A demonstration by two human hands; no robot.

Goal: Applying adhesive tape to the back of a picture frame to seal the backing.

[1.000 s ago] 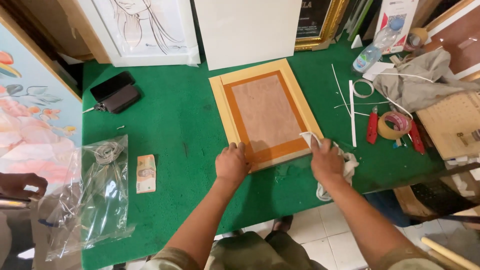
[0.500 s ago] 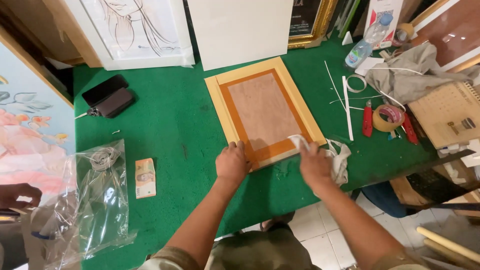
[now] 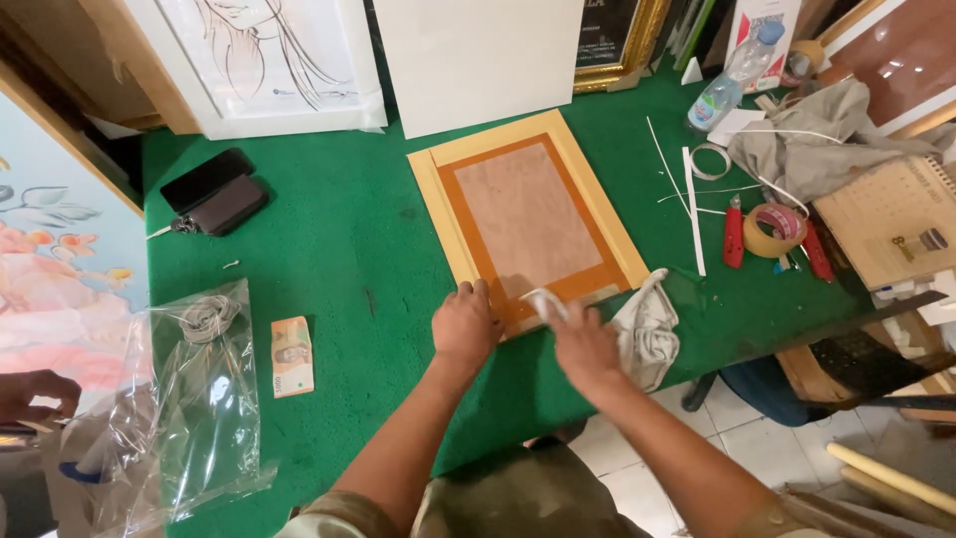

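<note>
I look down from the head camera at a green table [image 3: 329, 249], and both of my hands are at the near edge of a wooden picture frame [image 3: 528, 214] that lies flat, face down, in the middle of the table. The frame has a light yellow border, an orange inner band and a pale brown backing board in the centre. My left hand [image 3: 465, 324] rests on the near left corner of the frame, fingers spread flat and pressing on the wood, grasping nothing. My right hand [image 3: 586, 344] is just beside it on the near edge, and its fingers are clenched around a white cloth [image 3: 647, 329]; one part of the cloth shows in front of the fingers on the orange band, and the rest hangs to the right over the table edge. To the left on the table I see a banknote [image 3: 293, 356], a clear plastic bag [image 3: 194, 399] and two dark phones [image 3: 214, 192]. To the right there are a roll of brown tape [image 3: 775, 229], a red cutter [image 3: 734, 231], a water bottle [image 3: 732, 80] and a grey rag [image 3: 827, 139]. At the far left edge another person's hand [image 3: 35, 394] is visible, well apart from mine.
</note>
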